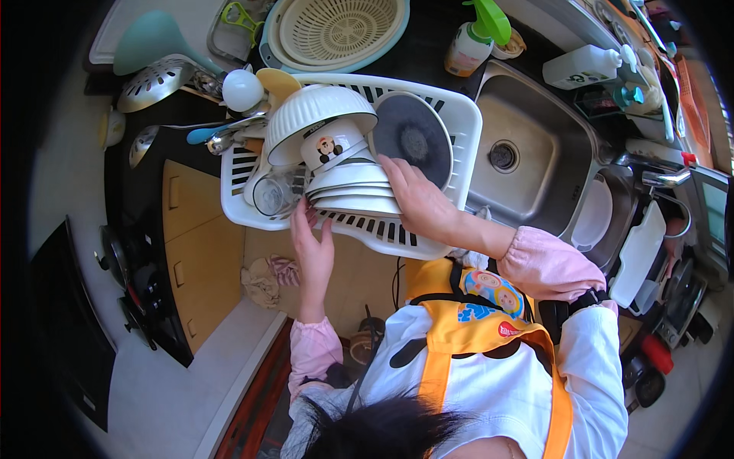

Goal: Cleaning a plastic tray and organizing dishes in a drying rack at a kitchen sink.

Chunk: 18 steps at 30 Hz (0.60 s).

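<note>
A white slotted dish basket (467, 132) is in front of me, full of dishes. My right hand (423, 201) grips the right side of a stack of several white plates (355, 189). At the stack's left end, my left hand (312, 238) has its fingertips at the rims, its thumb apart. Above the plates sit a small bowl with a cartoon mouse face (331, 146) and a large ribbed white bowl (321, 109), tilted over it. A grey round plate (414, 137) leans on the basket's right side. A clear glass (272, 194) lies beside the left hand.
The steel sink (519, 129) adjoins the basket at right, with a faucet (665, 177) beyond. A spray bottle (471, 46) and colanders (344, 28) stand behind. Ladles and a slotted spoon (157, 80) stick out at left. Below are wooden drawers (198, 252).
</note>
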{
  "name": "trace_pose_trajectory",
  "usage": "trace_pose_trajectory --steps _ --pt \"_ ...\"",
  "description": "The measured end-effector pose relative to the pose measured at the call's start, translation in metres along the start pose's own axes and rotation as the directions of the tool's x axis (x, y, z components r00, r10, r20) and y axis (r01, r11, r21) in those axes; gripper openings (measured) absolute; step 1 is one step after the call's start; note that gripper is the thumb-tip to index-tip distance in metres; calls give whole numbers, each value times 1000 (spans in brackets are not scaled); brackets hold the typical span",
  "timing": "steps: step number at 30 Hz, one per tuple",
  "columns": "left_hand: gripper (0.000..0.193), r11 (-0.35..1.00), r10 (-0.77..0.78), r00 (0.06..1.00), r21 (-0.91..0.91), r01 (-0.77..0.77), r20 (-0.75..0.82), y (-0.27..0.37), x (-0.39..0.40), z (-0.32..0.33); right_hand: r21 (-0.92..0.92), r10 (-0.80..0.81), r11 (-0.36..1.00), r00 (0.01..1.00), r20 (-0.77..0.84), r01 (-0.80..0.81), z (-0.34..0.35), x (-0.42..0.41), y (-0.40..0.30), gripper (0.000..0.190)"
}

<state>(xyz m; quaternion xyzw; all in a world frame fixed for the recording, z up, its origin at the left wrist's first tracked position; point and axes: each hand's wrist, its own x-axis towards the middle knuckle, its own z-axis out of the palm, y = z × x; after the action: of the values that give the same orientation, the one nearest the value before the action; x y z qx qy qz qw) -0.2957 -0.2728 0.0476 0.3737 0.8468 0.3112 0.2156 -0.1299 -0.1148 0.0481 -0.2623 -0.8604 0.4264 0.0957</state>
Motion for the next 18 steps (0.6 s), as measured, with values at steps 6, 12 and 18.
trace_pose_trajectory --steps 6,12,18 --pt "51 999 19 999 -42 -21 -48 2 -3 4 -51 20 998 997 -74 -24 12 -11 -5 65" --pt "49 997 5 999 -79 -9 -53 1 -3 4 -84 -29 996 987 -160 16 17 -12 -3 42" --pt "45 986 -18 997 -165 6 -69 -10 -2 4 -87 -14 996 990 -141 2 8 -10 -2 47"
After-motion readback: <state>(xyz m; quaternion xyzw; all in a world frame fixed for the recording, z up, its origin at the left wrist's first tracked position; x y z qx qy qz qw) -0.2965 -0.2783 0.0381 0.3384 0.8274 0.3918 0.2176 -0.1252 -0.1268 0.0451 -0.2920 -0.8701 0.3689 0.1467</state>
